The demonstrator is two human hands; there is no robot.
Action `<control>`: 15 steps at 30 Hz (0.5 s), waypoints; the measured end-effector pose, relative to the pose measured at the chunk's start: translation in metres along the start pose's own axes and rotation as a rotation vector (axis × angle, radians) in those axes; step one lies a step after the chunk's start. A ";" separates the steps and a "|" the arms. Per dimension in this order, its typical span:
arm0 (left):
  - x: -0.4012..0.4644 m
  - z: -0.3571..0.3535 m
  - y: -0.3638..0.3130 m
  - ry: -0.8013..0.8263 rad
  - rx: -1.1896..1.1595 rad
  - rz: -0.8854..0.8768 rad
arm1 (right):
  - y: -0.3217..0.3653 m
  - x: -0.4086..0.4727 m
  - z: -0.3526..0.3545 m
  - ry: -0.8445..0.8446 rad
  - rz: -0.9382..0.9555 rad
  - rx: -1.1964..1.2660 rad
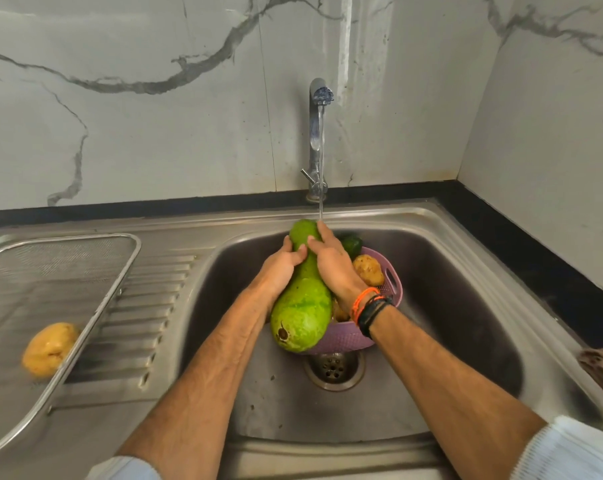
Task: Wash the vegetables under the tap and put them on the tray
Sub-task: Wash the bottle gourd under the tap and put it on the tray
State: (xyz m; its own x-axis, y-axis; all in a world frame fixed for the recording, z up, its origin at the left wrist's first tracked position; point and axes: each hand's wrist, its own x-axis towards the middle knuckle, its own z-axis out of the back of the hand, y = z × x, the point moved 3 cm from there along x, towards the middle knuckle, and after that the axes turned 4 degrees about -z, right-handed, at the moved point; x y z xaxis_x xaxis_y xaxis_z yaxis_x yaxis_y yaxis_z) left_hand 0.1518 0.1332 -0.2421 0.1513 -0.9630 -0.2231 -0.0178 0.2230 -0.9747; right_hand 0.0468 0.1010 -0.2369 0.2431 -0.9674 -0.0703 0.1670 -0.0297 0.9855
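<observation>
1. Head view: a long pale-green bottle gourd [302,299] is gripped at its narrow neck by left hand [282,268] and right hand [331,265], rinsed under the chrome tap [316,133].
2. One washed yellow potato [49,349] is already laid on the steel mesh tray [85,258].
3. A brown potato [368,270] and dark green vegetable [351,244] are left in the purple plastic basket [392,282].

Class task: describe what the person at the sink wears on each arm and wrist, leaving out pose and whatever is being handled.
Both forearms are bare. Pale, light blue sleeves are pushed up near the elbows: the left sleeve shows only at the bottom edge, the right sleeve looks finely ribbed. The right wrist carries an orange thread band and several black cord bracelets. The left hand and right hand show no rings or gloves.
</observation>
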 end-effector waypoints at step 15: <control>-0.009 -0.009 -0.005 0.002 0.203 -0.053 | 0.004 0.014 0.007 -0.009 -0.117 -0.011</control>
State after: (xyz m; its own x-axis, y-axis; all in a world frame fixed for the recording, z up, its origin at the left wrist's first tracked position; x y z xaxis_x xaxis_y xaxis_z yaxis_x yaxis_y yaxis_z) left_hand 0.1417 0.1393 -0.2355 0.1447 -0.9745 -0.1715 0.1898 0.1974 -0.9618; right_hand 0.0446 0.0858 -0.2327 0.2127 -0.9598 -0.1832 0.2040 -0.1398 0.9689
